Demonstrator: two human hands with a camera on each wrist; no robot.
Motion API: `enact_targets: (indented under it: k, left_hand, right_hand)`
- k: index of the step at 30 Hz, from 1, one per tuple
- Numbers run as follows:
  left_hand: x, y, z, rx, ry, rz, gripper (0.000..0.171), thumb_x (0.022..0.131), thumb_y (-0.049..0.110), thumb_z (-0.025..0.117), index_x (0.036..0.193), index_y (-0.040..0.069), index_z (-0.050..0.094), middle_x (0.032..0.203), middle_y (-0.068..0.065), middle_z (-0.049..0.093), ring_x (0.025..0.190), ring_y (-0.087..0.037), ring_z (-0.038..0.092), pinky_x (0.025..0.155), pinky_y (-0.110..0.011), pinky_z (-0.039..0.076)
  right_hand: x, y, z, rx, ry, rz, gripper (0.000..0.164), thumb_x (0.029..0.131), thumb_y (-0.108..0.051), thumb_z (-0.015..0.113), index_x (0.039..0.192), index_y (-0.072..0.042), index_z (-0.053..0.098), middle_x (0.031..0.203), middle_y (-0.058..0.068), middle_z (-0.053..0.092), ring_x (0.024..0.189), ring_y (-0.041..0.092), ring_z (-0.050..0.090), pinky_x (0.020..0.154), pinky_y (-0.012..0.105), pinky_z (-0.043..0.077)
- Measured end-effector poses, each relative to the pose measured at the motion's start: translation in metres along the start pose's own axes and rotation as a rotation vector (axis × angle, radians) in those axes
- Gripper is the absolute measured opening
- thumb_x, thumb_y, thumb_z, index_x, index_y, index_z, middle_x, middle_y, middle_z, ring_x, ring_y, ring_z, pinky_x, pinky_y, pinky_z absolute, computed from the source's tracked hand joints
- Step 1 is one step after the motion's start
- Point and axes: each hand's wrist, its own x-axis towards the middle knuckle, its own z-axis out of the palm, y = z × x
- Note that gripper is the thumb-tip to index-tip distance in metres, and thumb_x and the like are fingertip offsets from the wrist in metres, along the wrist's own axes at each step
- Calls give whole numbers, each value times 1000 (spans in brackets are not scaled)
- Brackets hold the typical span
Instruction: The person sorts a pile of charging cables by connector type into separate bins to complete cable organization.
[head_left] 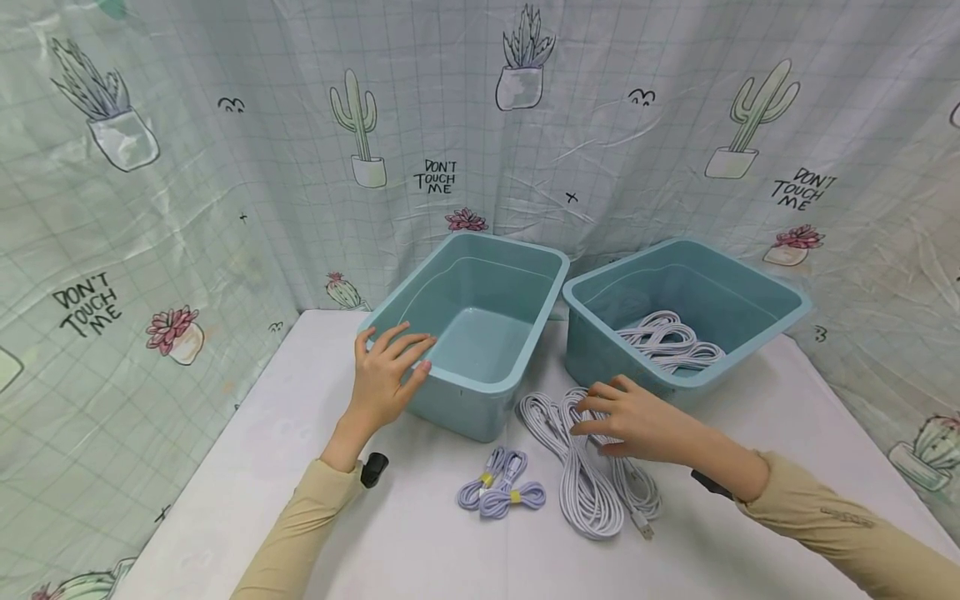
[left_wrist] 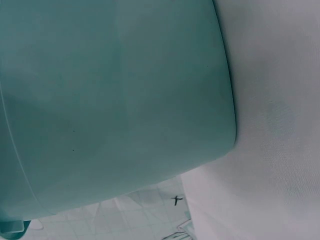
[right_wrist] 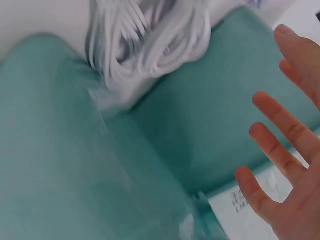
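Note:
My left hand (head_left: 380, 377) is at the front left corner of the left blue-green plastic bin (head_left: 461, 408), its fingers relaxed and spread over the rim. Only that bin's outer wall (left_wrist: 120, 100) fills the left wrist view, with the hand hidden. Over the bundled white cables (head_left: 588, 492) my right hand (head_left: 637, 421) hovers, holding nothing. Its spread fingers (right_wrist: 275, 145) show in the right wrist view, apart from the white cable loops (right_wrist: 150, 45). One cable's metal USB plug (head_left: 645, 527) points toward the front.
Two lilac cable bundles (head_left: 510, 492) with yellow ties lie left of the white ones. Behind the right hand, the right bin (head_left: 600, 350) contains looped white cables (head_left: 671, 340). A cactus-print curtain (head_left: 450, 108) stands around the white table (head_left: 420, 533).

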Motion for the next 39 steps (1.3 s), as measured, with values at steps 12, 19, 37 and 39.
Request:
enact_targets:
  k: [12, 19, 37, 39]
  left_hand:
    - [2, -1, 1, 3, 8, 1, 57, 94, 52, 20, 112, 19, 63, 109, -1, 63, 118, -26, 46, 99, -57, 17]
    - [1, -1, 2, 6, 4, 1, 58, 94, 53, 20, 112, 19, 63, 110, -1, 63, 118, -26, 46, 99, -56, 17]
    - [0, 0, 1, -1, 9, 0, 56, 94, 52, 21, 112, 19, 63, 110, -1, 63, 118, -26, 46, 99, -57, 17]
    - [0, -1, 2, 0, 10, 0, 56, 94, 52, 21, 112, 19, 63, 110, -1, 63, 118, -26, 46, 99, -57, 17]
  right_hand:
    - [0, -9, 26, 41, -141, -38, 48, 60, -39, 78, 105, -31, 63, 106, -3, 62, 99, 18, 49, 73, 34, 37]
    - [1, -10, 35, 75, -202, -41, 50, 61, -33, 78, 109, -35, 62, 112, -3, 60, 104, 19, 48, 77, 37, 39]
    - [3, -7, 49, 125, -267, -22, 47, 63, -29, 77, 107, -38, 62, 119, -3, 56, 106, 19, 45, 78, 36, 37]
    - [4, -6, 50, 129, -273, -17, 46, 64, -28, 77, 107, -38, 62, 119, -4, 56, 105, 18, 44, 77, 36, 37]
